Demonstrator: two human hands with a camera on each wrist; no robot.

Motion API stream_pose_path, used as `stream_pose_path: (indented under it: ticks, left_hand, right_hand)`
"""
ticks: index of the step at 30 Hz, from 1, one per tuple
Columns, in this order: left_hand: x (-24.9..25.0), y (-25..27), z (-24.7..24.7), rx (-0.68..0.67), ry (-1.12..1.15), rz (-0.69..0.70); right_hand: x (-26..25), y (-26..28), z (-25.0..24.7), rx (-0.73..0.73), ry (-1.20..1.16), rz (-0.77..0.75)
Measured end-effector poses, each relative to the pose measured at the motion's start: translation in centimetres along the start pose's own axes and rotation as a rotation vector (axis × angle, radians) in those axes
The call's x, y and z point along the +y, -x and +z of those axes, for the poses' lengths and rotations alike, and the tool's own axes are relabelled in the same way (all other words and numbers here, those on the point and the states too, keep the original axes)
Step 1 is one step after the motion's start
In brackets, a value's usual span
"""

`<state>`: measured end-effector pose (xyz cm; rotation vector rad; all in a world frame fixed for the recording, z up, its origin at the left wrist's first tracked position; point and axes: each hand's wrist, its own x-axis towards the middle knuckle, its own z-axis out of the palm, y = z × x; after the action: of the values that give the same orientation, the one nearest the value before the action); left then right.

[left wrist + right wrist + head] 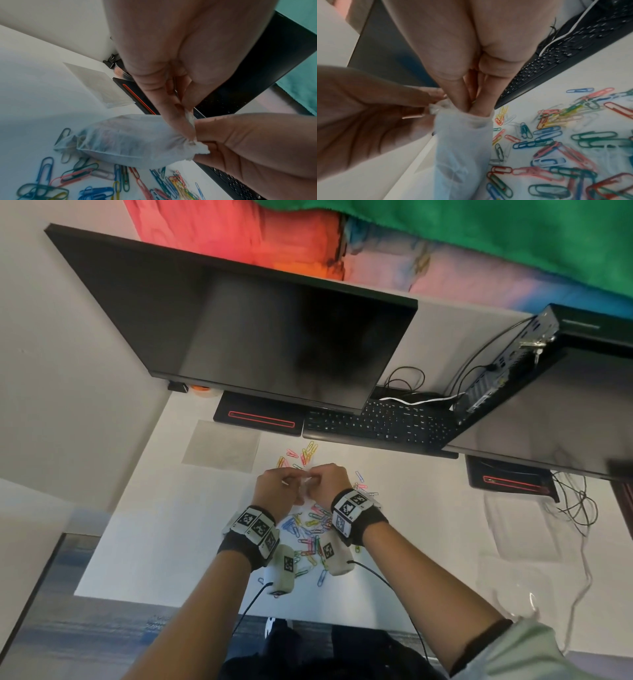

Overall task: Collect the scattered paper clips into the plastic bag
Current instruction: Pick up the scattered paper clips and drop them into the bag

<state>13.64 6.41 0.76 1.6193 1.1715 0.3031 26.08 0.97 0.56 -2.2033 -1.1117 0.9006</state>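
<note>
A small translucent plastic bag (304, 491) hangs between my two hands above the white desk (154, 525). My left hand (291, 481) pinches one side of the bag's bunched mouth, my right hand (320, 479) the other. In the left wrist view the bag (128, 142) hangs limp, with the left hand (181, 108) and right hand (202, 140) on its gathered rim. In the right wrist view the right hand's fingertips (471, 106) reach into the mouth of the bag (462, 148). Coloured paper clips (308, 537) lie scattered under my wrists, with more clips (305, 455) further back.
A large dark monitor (257, 337) overhangs the desk's back, its base (260, 419) and a black keyboard (376, 424) just beyond the clips. A flat clear bag (221, 446) lies at the left. A small computer (507, 364) and cables (575, 508) stand at the right.
</note>
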Motion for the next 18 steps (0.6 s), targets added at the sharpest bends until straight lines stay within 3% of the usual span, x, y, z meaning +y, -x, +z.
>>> stream_pose_path:
  ticks: [5, 10, 12, 15, 16, 18]
  left_hand:
    - [-0.3, -0.2, -0.3, -0.007, 0.002, -0.009]
    - [-0.6, -0.6, -0.7, 0.003, 0.015, 0.003]
    - [-0.6, -0.6, -0.8, -0.001, 0.029, 0.009]
    - [-0.6, -0.9, -1.2, 0.008, 0.059, 0.014]
    - [-0.7, -0.9, -1.3, 0.010, 0.060, 0.019]
    - [-0.8, -0.9, -1.5, 0.012, 0.063, 0.025]
  right_hand:
    - [0.2, -0.3, 0.2, -0.003, 0.066, -0.076]
    - [0.4, -0.1, -0.8, -0.242, 0.130, -0.083]
    - [0.5, 0.0, -2.1, -0.260, 0.030, -0.091]
    - [2.3, -0.1, -4.2, -0.104, -0.283, -0.005]
    - [3.5, -0.5, -4.9, -0.013, -0.285, 0.041]
    - [6.6, -1.5, -5.8, 0.098, -0.016, 0.160]
